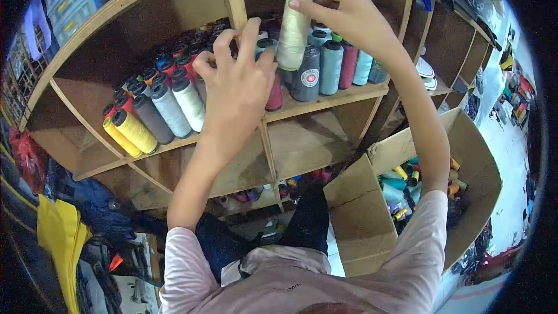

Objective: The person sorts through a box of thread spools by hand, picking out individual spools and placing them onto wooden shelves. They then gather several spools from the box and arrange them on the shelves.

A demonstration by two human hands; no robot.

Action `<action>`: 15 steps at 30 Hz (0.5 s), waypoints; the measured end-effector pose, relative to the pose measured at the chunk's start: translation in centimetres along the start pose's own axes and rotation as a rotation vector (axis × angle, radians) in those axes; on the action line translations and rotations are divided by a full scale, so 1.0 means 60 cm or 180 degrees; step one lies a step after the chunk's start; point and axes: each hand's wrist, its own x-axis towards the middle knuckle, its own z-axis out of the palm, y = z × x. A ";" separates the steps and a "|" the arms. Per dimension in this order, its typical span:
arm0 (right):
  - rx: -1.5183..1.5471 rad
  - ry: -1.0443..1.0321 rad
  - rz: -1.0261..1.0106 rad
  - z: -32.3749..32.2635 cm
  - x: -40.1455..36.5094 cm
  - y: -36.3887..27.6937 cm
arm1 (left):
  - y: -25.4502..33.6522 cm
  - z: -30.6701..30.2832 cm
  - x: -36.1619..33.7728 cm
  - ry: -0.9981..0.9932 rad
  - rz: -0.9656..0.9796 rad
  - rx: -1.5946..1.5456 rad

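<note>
A pale cream thread spool (293,36) is gripped near its top by my right hand (343,11), held upright just in front of the spools on the shelf. My left hand (239,81) reaches over the row with its fingers spread and bent; whether its fingertips touch a spool is hidden. Close by stand a dark grey spool (306,75) with a round label, a light teal spool (332,68) and a dark pink spool (348,65). Partly behind my left hand is a red spool (274,94). White (189,104) and yellow (137,132) spools line the left part.
The wooden shelf (325,102) has upright dividers and a raised front edge. At the lower right an open cardboard box (361,221) holds many loose spools. Blue plastic drawers (72,6) stand at the upper left, and yellow cloth (58,238) hangs at the left.
</note>
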 end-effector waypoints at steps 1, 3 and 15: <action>0.0081 0.0067 -0.0182 0.004 0.002 0.004 | -0.001 0.002 -0.001 -0.0003 0.0006 0.0001; 0.0105 0.0167 -0.0091 0.003 0.000 -0.006 | -0.004 0.008 -0.004 -0.0133 0.0003 0.0146; 0.0076 0.0107 0.0041 -0.007 0.028 -0.033 | 0.002 0.018 -0.005 0.0129 -0.0110 -0.0210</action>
